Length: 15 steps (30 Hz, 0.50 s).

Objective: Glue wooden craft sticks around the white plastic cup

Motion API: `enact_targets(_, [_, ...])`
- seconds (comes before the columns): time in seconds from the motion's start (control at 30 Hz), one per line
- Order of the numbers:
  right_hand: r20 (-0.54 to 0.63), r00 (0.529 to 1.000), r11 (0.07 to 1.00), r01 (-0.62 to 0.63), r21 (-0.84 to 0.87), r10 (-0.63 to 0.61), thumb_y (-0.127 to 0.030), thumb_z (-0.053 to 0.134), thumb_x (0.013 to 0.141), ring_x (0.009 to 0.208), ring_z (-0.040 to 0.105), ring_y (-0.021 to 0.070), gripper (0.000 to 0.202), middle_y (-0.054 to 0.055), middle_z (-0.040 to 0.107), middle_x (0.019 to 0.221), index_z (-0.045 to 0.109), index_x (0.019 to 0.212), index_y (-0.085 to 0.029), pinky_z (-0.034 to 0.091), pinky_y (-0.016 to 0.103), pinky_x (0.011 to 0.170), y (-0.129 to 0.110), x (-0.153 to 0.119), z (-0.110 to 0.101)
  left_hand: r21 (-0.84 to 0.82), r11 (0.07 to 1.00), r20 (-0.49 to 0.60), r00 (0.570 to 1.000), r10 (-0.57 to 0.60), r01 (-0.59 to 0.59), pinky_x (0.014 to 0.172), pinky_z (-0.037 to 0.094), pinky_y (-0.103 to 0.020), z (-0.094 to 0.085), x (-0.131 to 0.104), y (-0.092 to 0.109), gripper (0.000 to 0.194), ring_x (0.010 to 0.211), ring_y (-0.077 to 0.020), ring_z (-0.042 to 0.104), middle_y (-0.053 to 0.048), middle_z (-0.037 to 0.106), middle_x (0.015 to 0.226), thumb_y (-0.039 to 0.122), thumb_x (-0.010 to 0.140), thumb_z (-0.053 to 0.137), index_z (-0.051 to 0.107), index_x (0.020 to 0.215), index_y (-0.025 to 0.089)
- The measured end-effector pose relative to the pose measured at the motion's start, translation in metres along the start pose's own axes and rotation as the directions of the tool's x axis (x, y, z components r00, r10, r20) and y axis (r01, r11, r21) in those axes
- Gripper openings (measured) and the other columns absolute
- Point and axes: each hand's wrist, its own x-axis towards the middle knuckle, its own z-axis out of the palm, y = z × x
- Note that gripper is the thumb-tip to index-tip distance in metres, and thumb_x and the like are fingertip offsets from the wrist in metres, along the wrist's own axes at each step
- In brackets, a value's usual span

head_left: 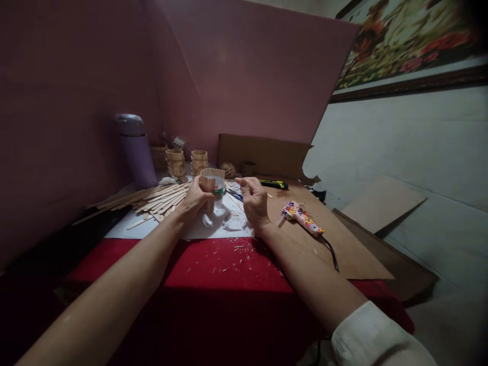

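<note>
In my left hand (pixel 196 195) is a clear plastic cup (pixel 219 191) with a green and red label, partly faced with upright wooden craft sticks. The fingers wrap round its left side above the white paper (pixel 122 231). To the right of the cup and apart from it, my right hand (pixel 253 201) is closed, thumb against curled fingers. Whatever it pinches, if anything, is too small to make out. Dark-handled scissors (pixel 235 195) lie between the hands. Loose craft sticks (pixel 163 201) are fanned out left of the cup.
A flower-patterned glue gun (pixel 303 218) rests on the cardboard (pixel 343 249) at right, its cord trailing forward. Behind are a yellow-black utility knife (pixel 275 184), a twine ball (pixel 229 169) and stick-covered cups (pixel 176 163). A purple thermos (pixel 136 155) stands back left.
</note>
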Motion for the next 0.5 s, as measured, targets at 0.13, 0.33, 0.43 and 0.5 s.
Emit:
enact_targets(0.13, [0.007, 1.000, 1.000, 0.004, -0.002, -0.004, -0.054, 0.048, 0.100, 0.088, 0.062, 0.0214, 0.046, 0.008, 0.068, 0.089, 0.075, 0.087, -0.019, 0.049, 0.037, 0.082, 0.0000, 0.0005, 0.0002, -0.012, 1.000, 0.008, 1.000, 0.000, 0.000, 0.073, 0.048, -0.029, 0.0009, -0.0032, 0.0084, 0.074, 0.085, -0.0213, 0.062, -0.001, 0.063, 0.089, 0.014, 0.039, 0.089, 0.054, 0.104, 0.022])
enact_targets(0.33, [0.019, 0.999, 0.999, -0.035, -0.038, 0.036, -0.054, 0.046, 0.100, 0.090, 0.062, 0.0203, 0.046, 0.007, 0.068, 0.091, 0.074, 0.088, -0.019, 0.048, 0.035, 0.083, -0.0037, 0.0002, -0.0005, -0.048, 0.999, 0.075, 0.997, 0.008, -0.004, 0.073, 0.048, -0.031, -0.0023, -0.0010, 0.0075, 0.090, 0.081, -0.0203, 0.062, -0.002, 0.064, 0.094, 0.014, 0.044, 0.081, 0.050, 0.129, 0.021])
enact_targets(0.43, [0.013, 0.998, 0.998, -0.057, -0.021, 0.057, -0.056, 0.045, 0.099, 0.089, 0.063, 0.0202, 0.048, 0.008, 0.069, 0.090, 0.074, 0.088, -0.019, 0.048, 0.034, 0.081, -0.0052, -0.0009, 0.0001, -0.016, 1.000, 0.079, 0.997, 0.017, -0.015, 0.069, 0.047, -0.031, -0.0032, -0.0010, 0.0062, 0.091, 0.081, -0.0202, 0.061, -0.002, 0.064, 0.096, 0.013, 0.046, 0.078, 0.049, 0.133, 0.020])
enact_targets(0.5, [0.000, 0.995, 0.995, -0.103, -0.005, 0.103, -0.058, 0.043, 0.099, 0.086, 0.063, 0.0200, 0.051, 0.008, 0.070, 0.089, 0.073, 0.091, -0.018, 0.049, 0.033, 0.078, -0.0038, -0.0003, -0.0004, -0.007, 1.000, 0.081, 0.997, 0.012, -0.012, 0.069, 0.047, -0.031, -0.0033, -0.0008, 0.0064, 0.090, 0.082, -0.0205, 0.061, -0.002, 0.064, 0.095, 0.014, 0.046, 0.080, 0.050, 0.131, 0.020])
